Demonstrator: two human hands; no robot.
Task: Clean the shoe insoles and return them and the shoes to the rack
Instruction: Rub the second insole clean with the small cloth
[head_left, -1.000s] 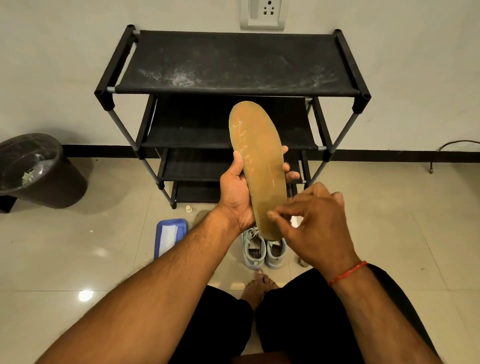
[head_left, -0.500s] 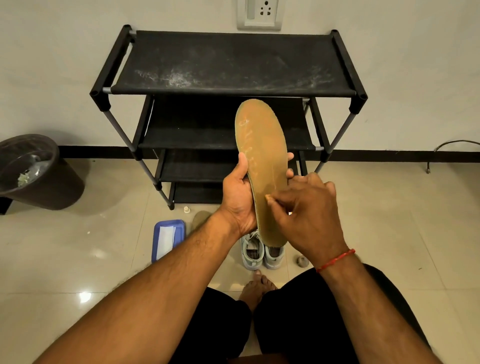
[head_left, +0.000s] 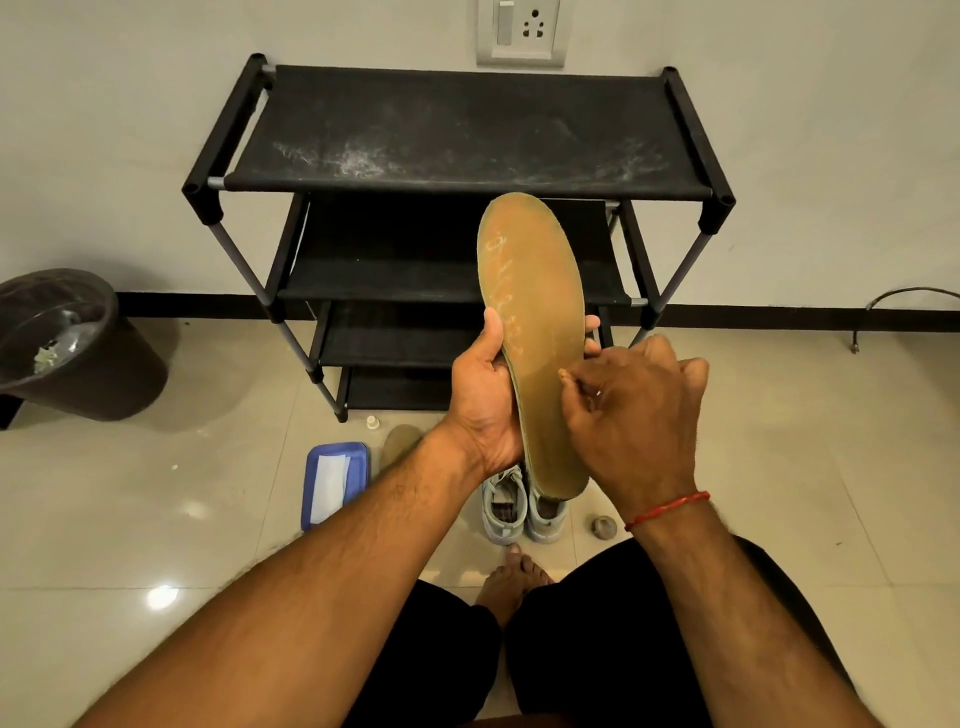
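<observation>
My left hand (head_left: 485, 405) grips a tan insole (head_left: 530, 306) by its middle and holds it upright in front of the black shoe rack (head_left: 467, 135). My right hand (head_left: 634, 421) has its fingers pinched together against the insole's face near the middle; whether a small scrap sits between the fingertips I cannot tell. Below the hands a pair of pale grey shoes (head_left: 506, 512) stands on the floor, toes toward me. A second tan insole (head_left: 400, 444) lies on the tiles beside them, partly hidden by my left forearm.
A blue tray (head_left: 332, 480) with a white cloth lies left of the shoes. A dark bin (head_left: 78, 348) stands at the far left by the wall. A small round lump (head_left: 602, 527) and a tiny white cap (head_left: 371, 422) rest on the tiles. My bare foot (head_left: 511, 577) is below the shoes.
My right hand has slid up the insole's face from near the heel toward the middle. The left hand keeps its hold, and the insole stays upright.
</observation>
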